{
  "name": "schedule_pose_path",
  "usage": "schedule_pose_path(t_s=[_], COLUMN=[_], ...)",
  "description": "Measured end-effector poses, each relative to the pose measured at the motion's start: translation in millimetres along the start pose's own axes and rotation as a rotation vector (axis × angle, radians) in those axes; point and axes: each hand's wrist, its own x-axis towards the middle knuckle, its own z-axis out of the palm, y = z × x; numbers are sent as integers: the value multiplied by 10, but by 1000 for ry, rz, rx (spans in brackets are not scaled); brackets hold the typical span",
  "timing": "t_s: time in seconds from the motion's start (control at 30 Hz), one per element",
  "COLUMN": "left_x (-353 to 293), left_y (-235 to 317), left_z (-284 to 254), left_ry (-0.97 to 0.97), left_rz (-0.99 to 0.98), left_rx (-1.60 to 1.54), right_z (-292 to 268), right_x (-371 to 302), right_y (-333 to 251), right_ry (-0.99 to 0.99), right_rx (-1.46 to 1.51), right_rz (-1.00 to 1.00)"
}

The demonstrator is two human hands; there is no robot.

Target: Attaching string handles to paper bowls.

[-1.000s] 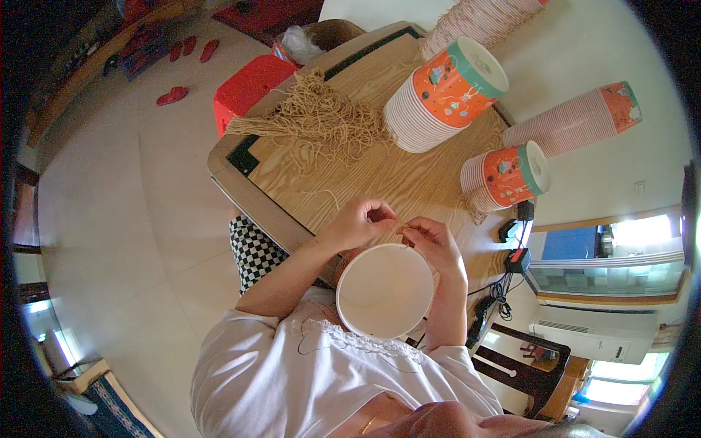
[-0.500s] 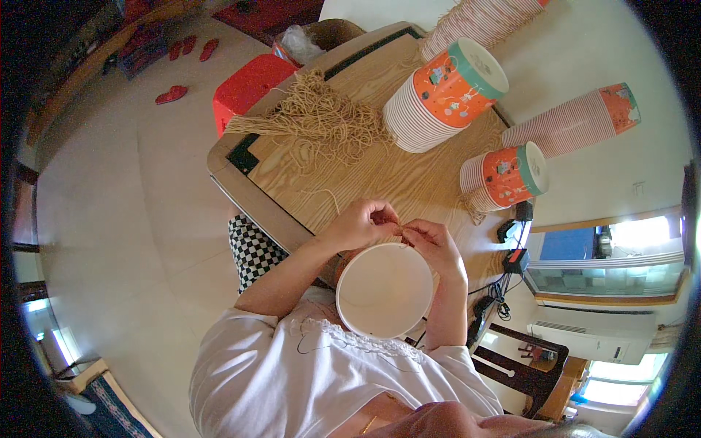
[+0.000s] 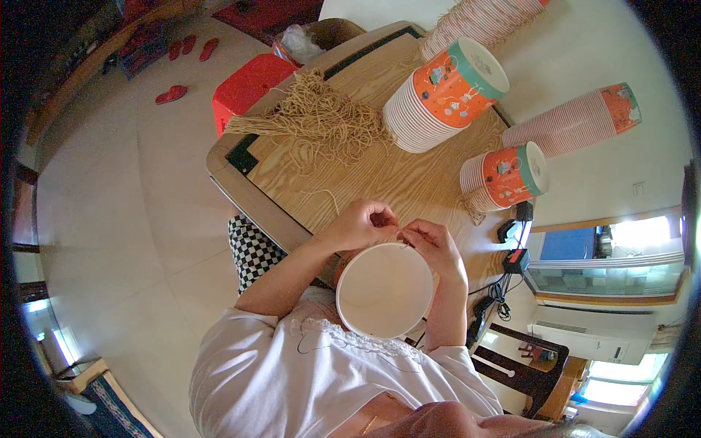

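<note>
Left hand (image 3: 358, 225) and right hand (image 3: 438, 247) meet at the far rim of a tub (image 3: 387, 310), each with thumb and fingers pinched together; whatever lies between the fingertips is too small to tell. The right thumb is close against the rim, and the left fingertips are just beside it. The tub is tilted, its white mouth facing up toward the person, right in front of the white shirt (image 3: 285, 379) at the near edge of the tabletop (image 3: 380, 179). A loose strand (image 3: 330, 196) lies beyond the left hand, and farther off sits a tangled heap of twine (image 3: 332, 120). To its right stand a large stack (image 3: 438, 98) of upturned orange tubs and a smaller stack (image 3: 504, 177), with a tuft of twine (image 3: 480, 203) beside it. A red stool (image 3: 252, 84) is past the table's left edge; black cables (image 3: 501, 299) lie to the right.
</note>
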Motion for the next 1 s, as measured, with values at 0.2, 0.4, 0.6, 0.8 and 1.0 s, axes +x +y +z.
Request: schedule_pose_path(t_s=[0.2,0.4,0.6,0.8,1.0], left_x=[14,26,38,49,164], left_y=[-40,-127,-156,-196,-465], left_z=[-34,-56,-34,-59,-38], left_ry=[30,19,63,61,35], left_rz=[-35,-62,-32,38,-55], left_rx=[-49,-28,-35,4,-29], right_z=[5,0,8,-3,58], right_x=[7,2,-13,-20,164], right_y=[-20,37,50,57,472], right_ry=[4,-3,-2,57,145], right_rx=[37,55,51,102,361], right_rz=[42,29,-29,57,-111])
